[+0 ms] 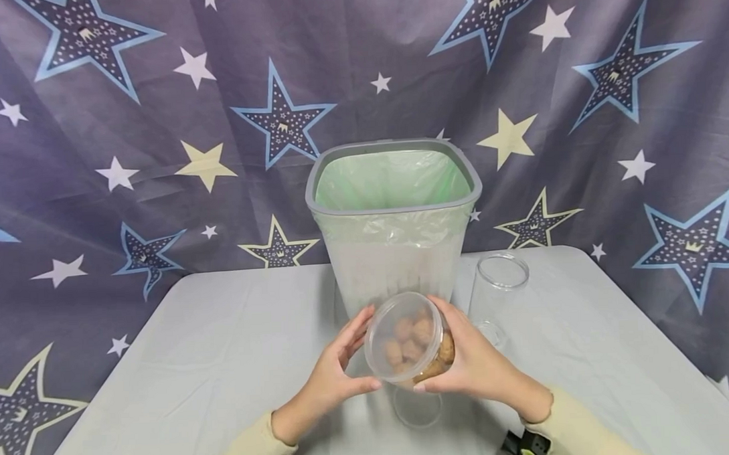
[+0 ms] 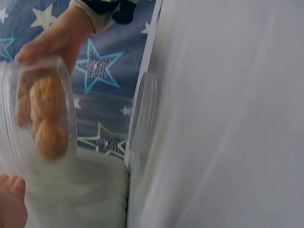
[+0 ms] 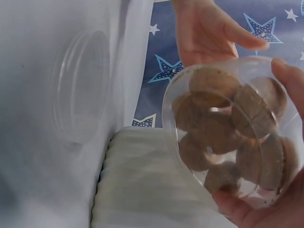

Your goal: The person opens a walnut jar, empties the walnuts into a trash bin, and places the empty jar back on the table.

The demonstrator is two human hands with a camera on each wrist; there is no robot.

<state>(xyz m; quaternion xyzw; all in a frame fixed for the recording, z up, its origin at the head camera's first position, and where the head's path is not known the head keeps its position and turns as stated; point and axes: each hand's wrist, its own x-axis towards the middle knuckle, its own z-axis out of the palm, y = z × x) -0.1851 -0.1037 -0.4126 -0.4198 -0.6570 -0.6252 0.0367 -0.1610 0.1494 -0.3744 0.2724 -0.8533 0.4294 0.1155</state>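
Note:
A short clear plastic jar of walnuts is held tilted in front of the bin. My right hand grips it from the right, thumb low and fingers along the far side. A round translucent top faces the head camera; it looks like a lid. At its left edge is my left hand, fingers extended and thumb spread; contact is hard to tell. The right wrist view shows walnuts through the jar's base, with the left hand beyond, palm exposed.
A white bin with a grey rim and green liner stands behind the hands. To its right is a tall clear jar, uncovered. A clear round lid lies on the white-covered table. A star-patterned curtain hangs behind.

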